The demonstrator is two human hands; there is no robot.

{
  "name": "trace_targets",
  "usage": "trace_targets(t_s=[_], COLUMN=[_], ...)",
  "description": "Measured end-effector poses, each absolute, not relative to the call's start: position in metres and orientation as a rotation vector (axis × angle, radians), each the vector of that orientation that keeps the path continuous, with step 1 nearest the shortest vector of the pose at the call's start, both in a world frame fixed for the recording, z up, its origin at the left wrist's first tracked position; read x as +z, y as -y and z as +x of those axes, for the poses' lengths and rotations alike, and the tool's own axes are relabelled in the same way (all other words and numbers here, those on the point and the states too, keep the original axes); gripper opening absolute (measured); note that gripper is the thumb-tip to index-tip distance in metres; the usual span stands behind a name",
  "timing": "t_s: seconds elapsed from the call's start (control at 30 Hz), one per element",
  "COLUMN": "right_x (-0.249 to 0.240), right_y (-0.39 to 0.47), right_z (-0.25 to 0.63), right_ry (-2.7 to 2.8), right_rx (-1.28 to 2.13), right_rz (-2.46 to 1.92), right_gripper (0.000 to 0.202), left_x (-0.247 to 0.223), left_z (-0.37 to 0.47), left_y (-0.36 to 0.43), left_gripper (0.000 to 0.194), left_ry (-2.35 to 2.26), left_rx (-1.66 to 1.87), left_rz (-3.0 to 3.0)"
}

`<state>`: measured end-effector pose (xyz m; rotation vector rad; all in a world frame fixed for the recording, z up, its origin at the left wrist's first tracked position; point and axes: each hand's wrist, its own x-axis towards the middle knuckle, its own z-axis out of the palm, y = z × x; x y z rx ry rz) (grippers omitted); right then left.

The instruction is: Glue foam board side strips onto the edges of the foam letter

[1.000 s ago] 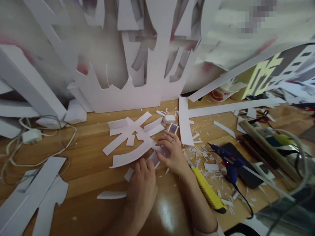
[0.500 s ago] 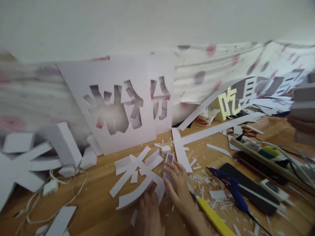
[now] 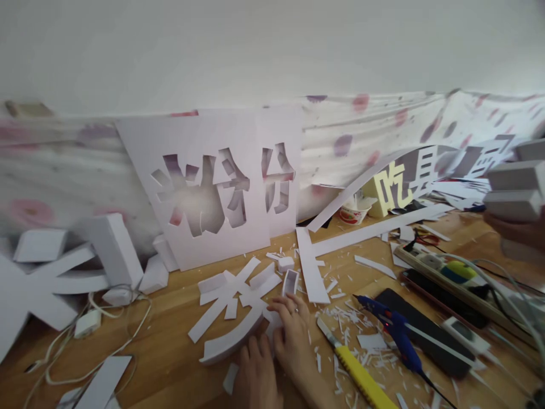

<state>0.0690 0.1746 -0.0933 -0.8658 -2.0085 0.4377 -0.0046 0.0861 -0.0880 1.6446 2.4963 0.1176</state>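
A white foam-board character [image 3: 230, 289] with raised edge strips lies on the wooden table. At its lower right, my left hand [image 3: 258, 369] has its fingers bent over the near edge; what they pinch, if anything, is hidden. My right hand [image 3: 293, 335], a ring on one finger, rests curled on the same piece's right side. Just beyond its fingertips stands a small hollow white box-shaped part [image 3: 290, 282]. Right of my hands lie a yellow utility knife [image 3: 360, 372] and a blue glue gun [image 3: 395, 326].
White board with cut-out characters [image 3: 230, 238] leans at the back. Cables and a white adapter [image 3: 87, 324] lie left, beside white foam shapes. A black phone [image 3: 443, 341], a power strip [image 3: 460, 284] and scraps lie right. A paper bowl [image 3: 354, 213] stands behind.
My right hand has drawn back toward me from the small hollow part, its fingers now more bent. My left hand stays near the same spot. The view has shifted slightly.
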Motion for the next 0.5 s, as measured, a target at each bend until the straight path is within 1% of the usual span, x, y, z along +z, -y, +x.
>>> trace_targets(t_s=[0.17,0.3,0.37,0.43,0.5], right_x=[-0.089,-0.082,-0.083,-0.086,-0.088], right_y=[-0.173,-0.174,-0.175,-0.176,-0.177], right_z=[0.064,0.067,0.069,0.07,0.07], right_ry=[1.878,1.934,2.002,2.057,2.088], right_rx=[0.483,0.474,0.49,0.512,0.534], right_rz=[-0.811,-0.772,-0.797,-0.813,-0.825], right_gripper=[0.054,0.046,0.042,0.043,0.043], left_x=[-0.087,-0.068,-0.059,-0.055,-0.056], left_z=[-0.009,-0.004,-0.005,-0.013,-0.025], left_y=[-0.083,-0.076,-0.069,-0.058,-0.042], left_gripper=[0.064,0.058,0.051,0.047,0.034], left_ry=[-2.536,-2.571,-2.506,-2.442,-2.426], left_rx=[0.151,0.214,0.203,0.25,0.265], left_rz=[1.744,1.825,1.859,1.814,1.743])
